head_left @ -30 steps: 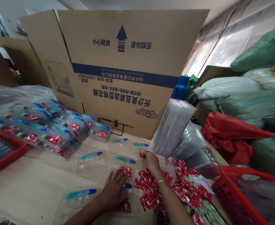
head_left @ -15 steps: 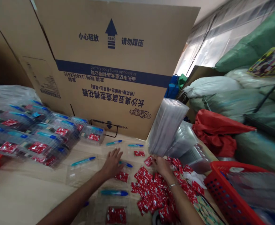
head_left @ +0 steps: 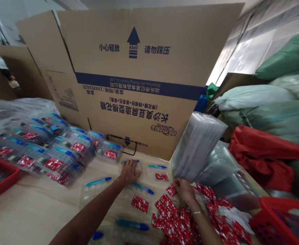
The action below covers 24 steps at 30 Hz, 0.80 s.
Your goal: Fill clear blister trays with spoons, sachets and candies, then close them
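My left hand (head_left: 130, 173) lies palm down over a clear plastic tray at the back of the table, fingers somewhat spread, touching it near a blue pen-shaped stick (head_left: 136, 161). My right hand (head_left: 185, 191) is bent at the pile's far edge, its fingertips closed on a red packet (head_left: 171, 190) with white spots. Below it spreads a heap of red packets (head_left: 175, 217). Between my arms, another red packet (head_left: 140, 203) and a blue stick (head_left: 143, 188) lie in a clear tray. A tray at the back holds a red packet (head_left: 161, 177) and a blue stick (head_left: 157, 166).
A large cardboard box (head_left: 139, 102) stands behind the table. Filled clear packs (head_left: 53, 163) are stacked at left beside a red basket (head_left: 16, 175). Stacked clear trays (head_left: 200, 146) stand at back right. Another red basket (head_left: 266, 217) and a red cloth bag (head_left: 261, 156) are at right.
My view has swung left, so the scene sits further right. My left hand has moved from hovering above the trays onto the back one. My right hand stays at the packet heap.
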Each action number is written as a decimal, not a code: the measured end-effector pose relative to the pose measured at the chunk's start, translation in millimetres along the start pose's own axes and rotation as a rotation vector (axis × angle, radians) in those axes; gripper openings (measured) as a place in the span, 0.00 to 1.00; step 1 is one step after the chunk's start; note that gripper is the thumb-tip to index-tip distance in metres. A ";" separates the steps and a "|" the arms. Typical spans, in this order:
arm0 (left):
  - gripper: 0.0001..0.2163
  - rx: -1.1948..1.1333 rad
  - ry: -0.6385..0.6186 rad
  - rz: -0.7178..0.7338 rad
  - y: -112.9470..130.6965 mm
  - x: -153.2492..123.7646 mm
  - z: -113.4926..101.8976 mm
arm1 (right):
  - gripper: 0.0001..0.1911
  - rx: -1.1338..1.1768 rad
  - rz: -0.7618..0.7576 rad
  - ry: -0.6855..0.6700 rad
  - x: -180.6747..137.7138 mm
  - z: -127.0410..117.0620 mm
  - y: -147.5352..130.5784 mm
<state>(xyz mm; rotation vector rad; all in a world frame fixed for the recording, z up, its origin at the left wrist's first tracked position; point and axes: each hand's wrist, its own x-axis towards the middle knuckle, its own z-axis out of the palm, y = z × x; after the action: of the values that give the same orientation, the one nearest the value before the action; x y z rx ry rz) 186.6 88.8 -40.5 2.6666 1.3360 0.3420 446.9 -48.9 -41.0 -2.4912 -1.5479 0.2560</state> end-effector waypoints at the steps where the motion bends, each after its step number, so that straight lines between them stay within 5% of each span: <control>1: 0.27 -0.008 0.010 0.002 -1.2 0.6 0.1 | 0.12 0.004 -0.012 0.015 -1.6 -3.6 1.8; 7: 0.20 -0.069 0.122 0.006 -25.8 -10.2 -9.0 | 0.14 0.305 -0.135 0.275 -4.6 -16.9 -26.6; 13: 0.18 -0.158 0.327 -0.095 -46.7 -58.0 -21.5 | 0.09 0.537 -0.193 0.132 17.8 19.2 -126.0; 16: 0.18 -0.150 0.330 -0.071 -58.4 -86.2 -22.4 | 0.09 0.527 -0.209 0.091 22.5 29.3 -147.8; 20: 0.16 -0.072 0.237 -0.123 -65.1 -108.4 -32.3 | 0.12 0.461 -0.200 0.041 11.1 14.4 -115.3; 24: 0.12 -0.051 0.026 0.022 -23.0 -97.8 -38.6 | 0.12 0.332 -0.149 -0.006 -13.8 -16.9 -52.2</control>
<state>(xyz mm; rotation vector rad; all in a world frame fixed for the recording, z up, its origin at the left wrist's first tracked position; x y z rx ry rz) 102.0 24.9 -22.1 2.6457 1.2887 0.4089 400.0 -39.9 -10.6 -2.1137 -1.5405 0.4565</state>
